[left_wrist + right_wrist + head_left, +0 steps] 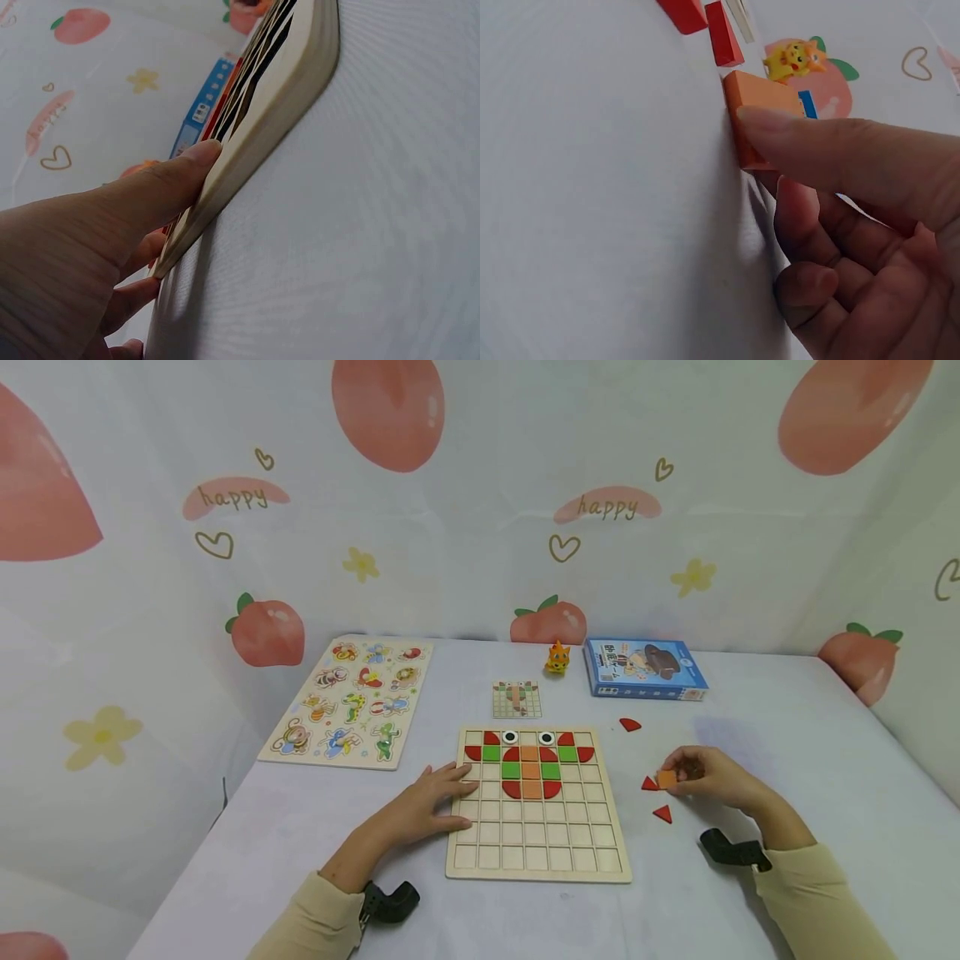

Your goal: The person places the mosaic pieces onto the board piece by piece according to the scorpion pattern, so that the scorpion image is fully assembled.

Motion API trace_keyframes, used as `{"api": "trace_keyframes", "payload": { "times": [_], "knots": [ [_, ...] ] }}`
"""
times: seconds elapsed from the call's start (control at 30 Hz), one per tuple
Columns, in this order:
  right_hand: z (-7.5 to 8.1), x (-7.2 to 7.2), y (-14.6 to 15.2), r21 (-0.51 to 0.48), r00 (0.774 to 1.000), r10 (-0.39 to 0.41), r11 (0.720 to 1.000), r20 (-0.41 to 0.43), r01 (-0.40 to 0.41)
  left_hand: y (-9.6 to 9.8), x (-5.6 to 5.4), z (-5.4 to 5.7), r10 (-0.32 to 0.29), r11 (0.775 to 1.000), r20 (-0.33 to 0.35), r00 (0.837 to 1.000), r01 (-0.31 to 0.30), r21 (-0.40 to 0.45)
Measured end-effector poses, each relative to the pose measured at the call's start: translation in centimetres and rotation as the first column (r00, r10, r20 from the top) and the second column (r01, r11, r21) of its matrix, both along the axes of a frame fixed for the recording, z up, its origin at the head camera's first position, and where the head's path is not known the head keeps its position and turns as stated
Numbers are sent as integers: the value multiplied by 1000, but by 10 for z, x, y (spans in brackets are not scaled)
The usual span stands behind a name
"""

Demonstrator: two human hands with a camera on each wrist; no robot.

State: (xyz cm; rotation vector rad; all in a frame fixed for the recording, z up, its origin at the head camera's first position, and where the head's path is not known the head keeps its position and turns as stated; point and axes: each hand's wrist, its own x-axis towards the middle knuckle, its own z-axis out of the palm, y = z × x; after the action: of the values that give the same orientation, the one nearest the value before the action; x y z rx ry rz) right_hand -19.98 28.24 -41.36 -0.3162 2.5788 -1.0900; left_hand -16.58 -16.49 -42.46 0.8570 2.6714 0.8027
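A wooden grid board lies flat on the table, its upper cells holding red, green and orange pieces and two eye pieces. Along the board's left edge rests my left hand, fingers spread; in the left wrist view the thumb touches the rim. To the right of the board, my right hand pinches an orange square tile between thumb and fingers, close to the tabletop. Two red triangles lie beside it, and a red rounded piece sits farther back.
Behind the board lies a small pattern card. A yellow-orange figurine and a blue box stand at the back. An insect picture board lies at the left. A patterned cloth hangs behind the table.
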Motion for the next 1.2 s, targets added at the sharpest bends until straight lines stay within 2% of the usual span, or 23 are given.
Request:
{"api": "trace_keyframes", "payload": {
  "times": [0.2,0.4,0.67,0.87,1.03,1.2],
  "knots": [
    [5,0,-2,-4,999,-45,999,-7,45,0,0,0,-2,1000,-3,1000,2,-1],
    [11,-1,-19,-41,998,-67,997,-10,66,-1,0,1,-6,1000,-3,1000,6,0],
    [17,-3,-51,-187,998,40,982,39,-32,0,0,0,-5,1000,0,1000,5,2],
    [18,-5,-76,-195,994,93,978,62,-79,0,1,0,0,1000,6,1000,0,4],
    [17,-5,-97,-243,981,176,958,78,-153,0,0,0,0,1000,4,1000,0,3],
    [13,-4,-118,-258,971,227,945,79,-200,0,0,0,-2,1000,6,1000,2,9]
  ]
}}
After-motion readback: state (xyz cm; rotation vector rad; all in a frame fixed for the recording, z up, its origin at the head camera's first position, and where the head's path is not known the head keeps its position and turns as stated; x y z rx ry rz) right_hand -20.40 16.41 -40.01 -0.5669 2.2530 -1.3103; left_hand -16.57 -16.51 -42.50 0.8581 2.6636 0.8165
